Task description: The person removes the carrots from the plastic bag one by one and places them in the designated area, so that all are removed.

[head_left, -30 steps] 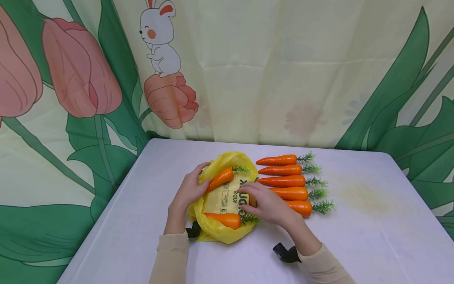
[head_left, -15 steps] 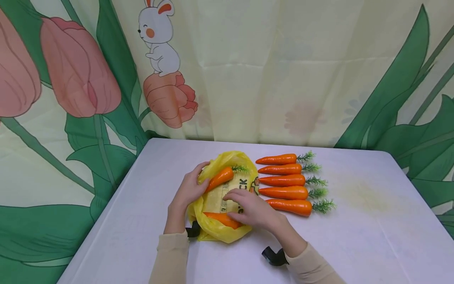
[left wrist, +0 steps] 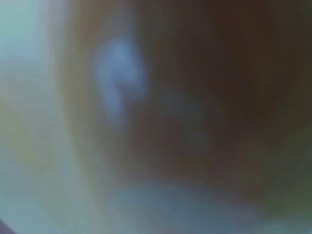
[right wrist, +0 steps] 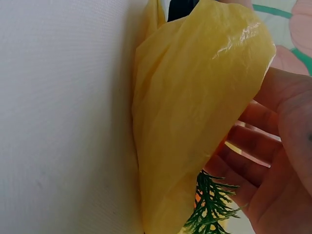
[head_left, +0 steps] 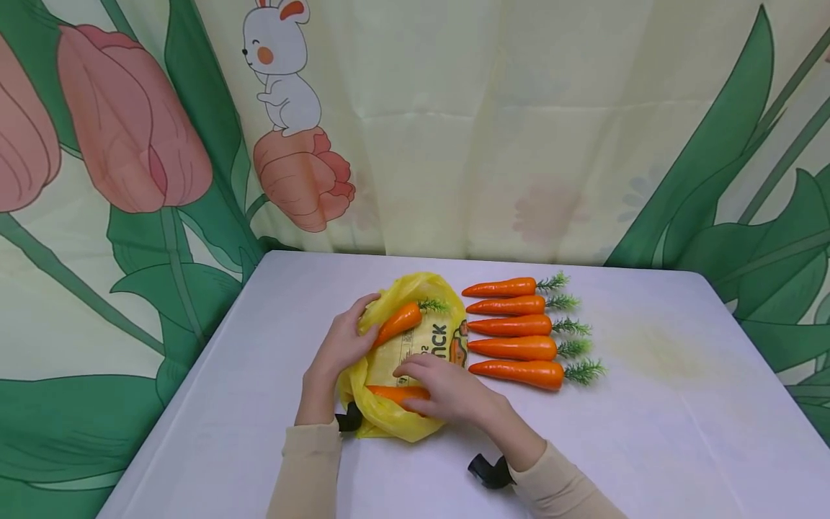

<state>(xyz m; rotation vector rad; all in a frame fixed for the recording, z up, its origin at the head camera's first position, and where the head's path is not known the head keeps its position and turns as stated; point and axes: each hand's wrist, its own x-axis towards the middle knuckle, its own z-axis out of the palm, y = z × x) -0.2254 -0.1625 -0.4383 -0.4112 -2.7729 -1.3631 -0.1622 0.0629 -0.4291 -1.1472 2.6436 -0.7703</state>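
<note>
My right hand (head_left: 447, 393) lies over the near carrot (head_left: 389, 393) on the yellow bag (head_left: 415, 344), fingers curled about its thicker end; the root's long axis runs left–right, tip toward my left. My left hand (head_left: 342, 344) grips the bag's far-left edge, touching a second carrot (head_left: 397, 324) that lies aslant, leaves up-right. Five more carrots (head_left: 515, 349) lie in a row on the worktop (head_left: 648, 418) just right of the bag, leaves pointing right. The left wrist view is a blur.
</note>
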